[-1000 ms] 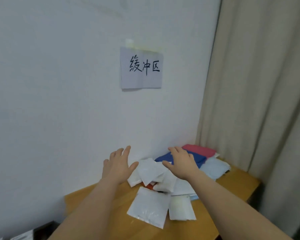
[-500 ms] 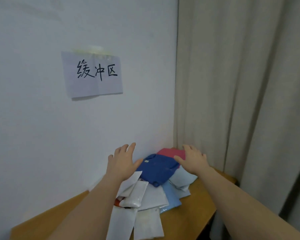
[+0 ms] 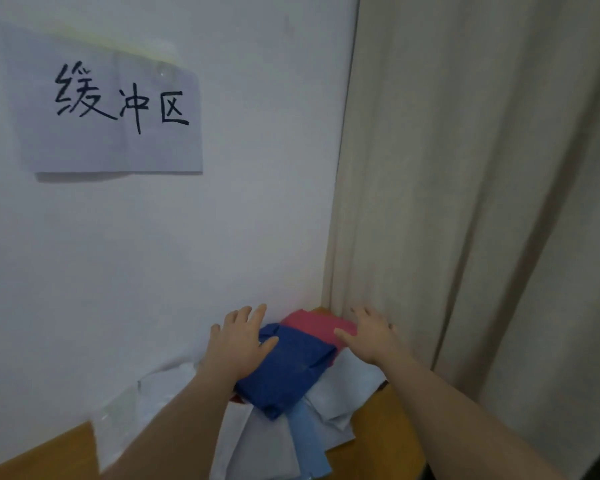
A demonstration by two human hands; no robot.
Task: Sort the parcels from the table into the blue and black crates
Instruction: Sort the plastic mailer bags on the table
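A heap of parcels lies on the wooden table [image 3: 388,424] in the corner against the wall. On top sits a dark blue parcel [image 3: 291,368], with a red parcel [image 3: 312,323] behind it. White parcels [image 3: 343,389] and a light blue parcel [image 3: 309,445] lie underneath. My left hand [image 3: 238,341] is spread flat at the blue parcel's left edge, thumb on its top. My right hand [image 3: 371,336] is spread, fingers straight, at the red parcel's right end. Neither hand grips anything. No crate is in view.
A white wall rises right behind the heap, with a paper sign [image 3: 108,109] taped on it. A beige curtain [image 3: 465,202] hangs at the right, close to the table's far corner. The table's front right edge runs near my right forearm.
Both hands have reached farther forward, from above the white parcels to the sides of the blue and red parcels. The view has come closer to the corner.
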